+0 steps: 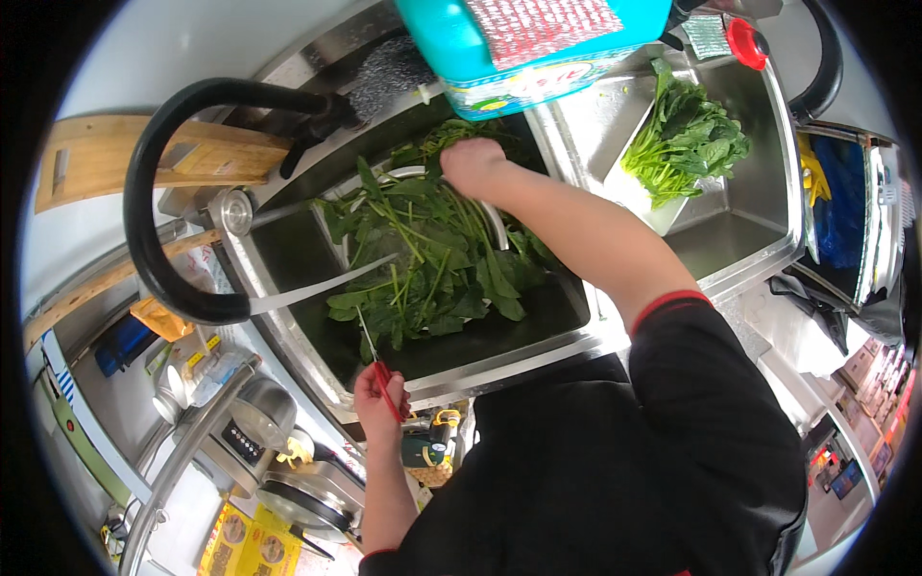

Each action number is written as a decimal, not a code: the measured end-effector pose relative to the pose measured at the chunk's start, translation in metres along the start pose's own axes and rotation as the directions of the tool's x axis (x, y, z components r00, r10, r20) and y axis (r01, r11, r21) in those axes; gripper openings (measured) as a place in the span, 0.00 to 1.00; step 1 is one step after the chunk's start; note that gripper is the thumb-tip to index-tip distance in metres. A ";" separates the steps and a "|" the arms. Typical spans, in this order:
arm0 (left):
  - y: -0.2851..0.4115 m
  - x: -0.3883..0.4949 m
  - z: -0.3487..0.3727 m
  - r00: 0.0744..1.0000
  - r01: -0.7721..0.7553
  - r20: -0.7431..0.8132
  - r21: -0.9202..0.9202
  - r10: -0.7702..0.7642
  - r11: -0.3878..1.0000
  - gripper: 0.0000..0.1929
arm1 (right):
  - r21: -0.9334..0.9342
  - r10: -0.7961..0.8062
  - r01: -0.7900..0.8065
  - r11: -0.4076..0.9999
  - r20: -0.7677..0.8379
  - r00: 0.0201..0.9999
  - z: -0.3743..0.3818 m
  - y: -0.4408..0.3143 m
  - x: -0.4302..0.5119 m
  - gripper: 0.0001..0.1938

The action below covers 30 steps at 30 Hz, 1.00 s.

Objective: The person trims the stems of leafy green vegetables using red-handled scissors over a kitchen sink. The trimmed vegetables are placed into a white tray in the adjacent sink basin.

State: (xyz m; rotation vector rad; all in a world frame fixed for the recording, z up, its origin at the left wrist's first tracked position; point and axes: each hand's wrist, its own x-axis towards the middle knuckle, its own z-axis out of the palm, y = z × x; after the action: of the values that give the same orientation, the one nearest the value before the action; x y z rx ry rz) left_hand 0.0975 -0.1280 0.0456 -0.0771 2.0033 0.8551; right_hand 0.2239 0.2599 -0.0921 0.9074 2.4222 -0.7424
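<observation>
My left hand (380, 396) grips red-handled scissors (385, 381) at the sink's near left edge. Their thin blades point towards the greens. My right hand (473, 167) is curled among leafy greens (432, 252) at the far side of the pile, its fingertips partly hidden. The long-stemmed greens heap over a round-rimmed container (495, 229) in the left basin of a steel sink (461, 378). Water (324, 286) streams onto them from a black curved faucet (144, 180). In the right basin, a bunch of spinach-like greens (691, 144) sits in a white container (659, 212).
A large turquoise jug (461, 43) stands behind the sink and overhangs the left basin. A red round cap (747, 43) lies at the back right. Another black faucet (828, 65) curves beyond it. Lower left hold a steel pot (263, 410) and a lidded pan (310, 500).
</observation>
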 end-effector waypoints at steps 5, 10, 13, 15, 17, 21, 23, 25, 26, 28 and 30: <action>-0.021 -0.017 -0.039 0.993 -0.086 -0.084 0.026 0.088 0.996 0.21 | 0.057 0.094 -0.091 0.994 -0.058 0.994 0.056 0.034 0.070 0.18; -0.056 -0.030 -0.072 0.985 -0.083 -0.160 -0.070 0.071 0.994 0.20 | -0.118 0.018 -0.034 0.992 -0.134 0.991 0.082 0.044 0.075 0.25; -0.075 -0.030 -0.079 0.981 -0.095 -0.181 -0.124 0.072 0.988 0.22 | -0.113 0.102 -0.115 0.987 -0.114 0.988 0.075 0.036 0.068 0.24; -0.081 -0.029 -0.084 0.977 -0.145 -0.178 -0.159 0.116 0.977 0.22 | -0.004 0.194 -0.197 0.980 -0.169 0.966 0.066 0.031 0.057 0.22; -0.082 -0.028 -0.089 0.958 -0.192 -0.237 -0.114 0.161 0.975 0.22 | 0.085 0.235 -0.220 0.972 -0.272 0.933 0.053 0.029 0.040 0.23; -0.080 -0.027 -0.098 0.959 -0.233 -0.214 -0.213 0.188 0.949 0.22 | 0.251 0.243 -0.125 0.960 -0.521 0.818 0.026 0.012 -0.014 0.27; -0.082 -0.025 -0.099 0.946 -0.277 -0.236 -0.239 0.221 0.930 0.23 | 0.253 0.137 0.040 0.967 -0.644 0.753 0.011 -0.004 -0.047 0.28; -0.085 -0.023 -0.101 0.949 -0.245 -0.245 -0.182 0.197 0.952 0.24 | 0.202 0.004 0.194 0.960 -0.703 0.711 -0.006 -0.023 -0.081 0.29; -0.087 -0.021 -0.101 0.949 -0.250 -0.241 -0.179 0.203 0.952 0.24 | 0.179 -0.034 0.216 0.960 -0.690 0.723 -0.013 -0.033 -0.096 0.30; -0.091 -0.020 -0.101 0.954 -0.244 -0.227 -0.217 0.194 0.945 0.25 | 0.095 -0.126 0.247 0.964 -0.656 0.744 -0.023 -0.055 -0.122 0.31; -0.093 -0.022 -0.100 0.944 -0.279 -0.234 -0.200 0.231 0.939 0.25 | 0.025 -0.195 0.259 0.966 -0.589 0.785 -0.023 -0.081 -0.135 0.31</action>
State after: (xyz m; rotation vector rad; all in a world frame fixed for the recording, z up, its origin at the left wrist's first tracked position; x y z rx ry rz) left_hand 0.0710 -0.2636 0.0457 -0.0376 2.1293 1.2934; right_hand 0.2546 0.1603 0.0280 1.0066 3.1087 -0.7634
